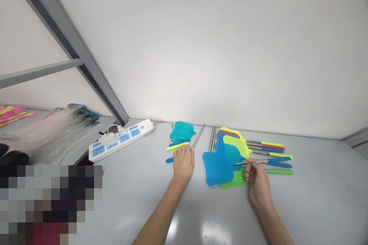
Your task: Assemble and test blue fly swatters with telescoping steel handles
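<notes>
Your right grip [257,180] pinches the metal shaft of the front blue swatter [219,168], thumb against fingers; its head lies left of that pinch, its handle to the right. Your left grip [184,162] curls palm-down over loose handles, the yellow handle [174,147] at its fingers; you can't tell whether it is closed on anything. A slanting metal rod [199,136] runs away from those fingers.

Under and beyond your right grip, more swatters [230,136] overlap, heads left, handles right. Between your grips, farther off, lie upright-pointing rods [212,139]; just beyond your left grip sits a pile of blue heads [181,131].

The counter [322,199] runs widest to the right of your right grip and toward you; its far edge meets the white wall [230,65]. Left of your left grip, the power strip [140,128] angles across. Farther left, packet labels [83,113] are too blurred to read.
</notes>
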A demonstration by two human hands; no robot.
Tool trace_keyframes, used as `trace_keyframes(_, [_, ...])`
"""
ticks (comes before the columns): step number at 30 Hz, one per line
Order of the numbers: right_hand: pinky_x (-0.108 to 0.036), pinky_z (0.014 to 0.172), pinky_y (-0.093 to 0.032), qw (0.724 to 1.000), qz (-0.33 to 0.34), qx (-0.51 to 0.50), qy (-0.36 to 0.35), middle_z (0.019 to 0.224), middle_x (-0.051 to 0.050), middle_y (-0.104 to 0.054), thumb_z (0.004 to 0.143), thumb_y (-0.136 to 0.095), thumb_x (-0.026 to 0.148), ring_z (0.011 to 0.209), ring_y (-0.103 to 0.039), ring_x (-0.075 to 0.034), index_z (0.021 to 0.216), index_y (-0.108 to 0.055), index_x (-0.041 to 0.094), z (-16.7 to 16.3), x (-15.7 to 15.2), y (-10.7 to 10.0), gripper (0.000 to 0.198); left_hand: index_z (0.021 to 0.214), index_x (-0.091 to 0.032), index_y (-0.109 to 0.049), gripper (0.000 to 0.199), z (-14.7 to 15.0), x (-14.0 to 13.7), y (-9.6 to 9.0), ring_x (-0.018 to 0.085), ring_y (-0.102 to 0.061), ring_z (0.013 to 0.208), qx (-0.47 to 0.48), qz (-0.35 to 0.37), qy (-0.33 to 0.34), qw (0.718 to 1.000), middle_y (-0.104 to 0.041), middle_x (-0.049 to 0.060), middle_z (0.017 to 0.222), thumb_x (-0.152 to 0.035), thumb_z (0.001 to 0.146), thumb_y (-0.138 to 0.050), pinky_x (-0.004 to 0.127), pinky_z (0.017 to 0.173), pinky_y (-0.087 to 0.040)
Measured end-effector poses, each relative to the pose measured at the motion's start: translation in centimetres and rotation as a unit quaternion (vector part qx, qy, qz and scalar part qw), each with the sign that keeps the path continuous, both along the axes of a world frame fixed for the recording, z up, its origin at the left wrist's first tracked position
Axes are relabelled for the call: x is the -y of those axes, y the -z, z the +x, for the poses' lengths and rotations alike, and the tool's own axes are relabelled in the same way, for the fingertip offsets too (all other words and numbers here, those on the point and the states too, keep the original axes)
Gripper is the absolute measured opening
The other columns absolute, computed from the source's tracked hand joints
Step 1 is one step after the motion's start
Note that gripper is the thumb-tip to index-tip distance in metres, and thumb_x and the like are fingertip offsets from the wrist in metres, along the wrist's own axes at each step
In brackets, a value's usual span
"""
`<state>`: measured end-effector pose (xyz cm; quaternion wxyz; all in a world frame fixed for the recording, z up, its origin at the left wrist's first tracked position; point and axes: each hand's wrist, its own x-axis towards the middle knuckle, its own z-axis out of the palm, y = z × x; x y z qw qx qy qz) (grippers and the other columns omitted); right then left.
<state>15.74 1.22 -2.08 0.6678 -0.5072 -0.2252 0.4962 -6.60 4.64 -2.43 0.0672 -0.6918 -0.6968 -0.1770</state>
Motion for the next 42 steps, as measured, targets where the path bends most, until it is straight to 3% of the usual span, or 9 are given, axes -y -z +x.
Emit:
trace_keyframes(13, [-0.018,0.037,-0.028,1.000,0.002,0.006,-0.003,0.052,0.004,-0.045,0.073,-0.051,0.027,0.042,-0.039,-0.007,0.077,-0.059,0.017,-0.1,0.1,-0.1,0.013,0.065,-0.016,-0.051,0.034,-0.4,0.1,-0.7,0.019,-0.054,0.062,0.046,0.003,0.005,0.999,-0.058,0.005,0.062,-0.021,0.087,-0.025,0.031,0.060,-0.030])
trace_keyframes(25, [-0.019,0.038,-0.029,1.000,0.015,0.013,-0.019,0.053,0.004,-0.046,0.074,-0.052,0.026,0.043,-0.040,-0.007,0.078,-0.059,0.018,-0.3,0.5,-0.4,0.011,0.077,-0.018,-0.047,0.035,-0.1,1.1,-2.1,0.015,-0.051,0.054,0.172,0.047,-0.045,0.983,-0.057,0.002,0.061,-0.024,0.090,-0.015,0.026,0.051,-0.030])
trace_keyframes(29, [-0.021,0.040,-0.031,0.993,0.028,0.004,-0.119,0.055,0.002,-0.048,0.075,-0.054,0.030,0.046,-0.042,-0.009,0.083,-0.059,0.018,-1.4,1.2,-1.2,0.015,0.077,-0.019,-0.045,0.033,1.2,2.3,-2.8,0.014,-0.050,0.054,0.187,0.045,-0.004,0.981,-0.054,0.001,0.059,-0.023,0.089,-0.015,0.025,0.051,-0.031])
trace_keyframes(31, [-0.022,0.040,-0.032,0.983,0.027,0.003,-0.182,0.059,0.001,-0.050,0.075,-0.053,0.032,0.046,-0.043,-0.010,0.094,-0.058,0.020,-2.1,1.6,-1.6,0.022,0.075,-0.020,-0.045,0.033,2.0,3.0,-3.1,0.013,-0.050,0.055,0.186,0.039,0.036,0.981,-0.053,0.000,0.059,-0.023,0.089,-0.015,0.025,0.052,-0.032])
trace_keyframes(34, [-0.023,0.041,-0.032,0.974,0.037,0.000,-0.223,0.062,0.001,-0.052,0.076,-0.052,0.034,0.045,-0.043,-0.010,0.102,-0.054,0.022,-2.7,2.1,-2.2,0.028,0.071,-0.020,-0.044,0.030,3.2,3.9,-3.3,0.013,-0.049,0.054,0.175,0.023,0.114,0.978,-0.053,-0.001,0.057,-0.025,0.089,-0.020,0.024,0.053,-0.033])
trace_keyframes(38, [-0.024,0.043,-0.033,0.972,0.047,-0.034,-0.228,0.059,0.000,-0.051,0.077,-0.048,0.040,0.043,-0.041,-0.010,0.088,-0.059,0.020,-2.4,2.2,-2.5,0.025,0.069,-0.020,-0.045,0.029,4.1,4.4,-2.9,0.013,-0.049,0.052,0.163,0.008,0.188,0.969,-0.052,-0.001,0.056,-0.026,0.088,-0.023,0.025,0.054,-0.033])
trace_keyframes(42, [-0.023,0.042,-0.032,0.968,-0.006,-0.036,-0.248,0.050,-0.001,-0.048,0.075,-0.050,0.044,0.041,-0.039,-0.009,0.060,-0.057,0.016,-1.7,2.0,-2.4,0.033,0.072,-0.019,-0.047,0.032,4.3,4.5,-2.3,0.013,-0.049,0.054,0.177,0.006,0.201,0.963,-0.053,0.001,0.058,-0.024,0.088,-0.020,0.026,0.055,-0.034])
